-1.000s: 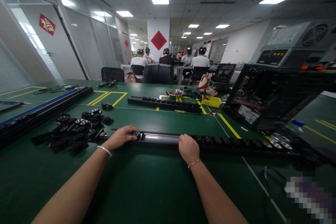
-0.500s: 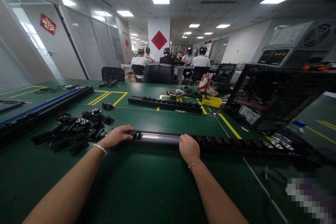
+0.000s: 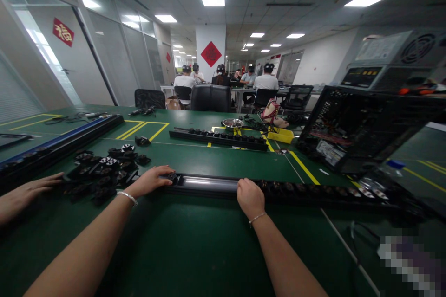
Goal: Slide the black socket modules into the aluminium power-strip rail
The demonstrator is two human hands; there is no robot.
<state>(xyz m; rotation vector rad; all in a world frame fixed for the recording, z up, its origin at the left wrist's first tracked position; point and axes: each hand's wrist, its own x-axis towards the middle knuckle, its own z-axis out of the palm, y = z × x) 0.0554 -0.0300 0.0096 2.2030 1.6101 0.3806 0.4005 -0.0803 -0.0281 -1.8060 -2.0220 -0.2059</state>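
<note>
A long black channel (image 3: 205, 184) lies across the green table in front of me. Its bare, shiny inside shows between my hands, and a row of black socket-like modules (image 3: 306, 189) fills it to the right. At the channel's left end, my left hand (image 3: 149, 181) has its fingers closed round a small black module (image 3: 171, 177). My right hand (image 3: 250, 197) is curled over the channel near the first of the row; its fingertips are mostly hidden. Left of my left hand lies a pile of loose black modules (image 3: 104, 171).
Another person's hand (image 3: 29, 195) reaches in at the left beside the pile. Behind stand a second black strip (image 3: 219, 139), a metal bowl (image 3: 232, 123) and a yellow tray (image 3: 280, 136). An open computer case (image 3: 362, 125) occupies the right; a long rail (image 3: 62, 144) runs along the left.
Another person's hand has come in from the left edge to the loose modules. My left hand and the channel's left end have shifted slightly left. My right hand is nearly still.
</note>
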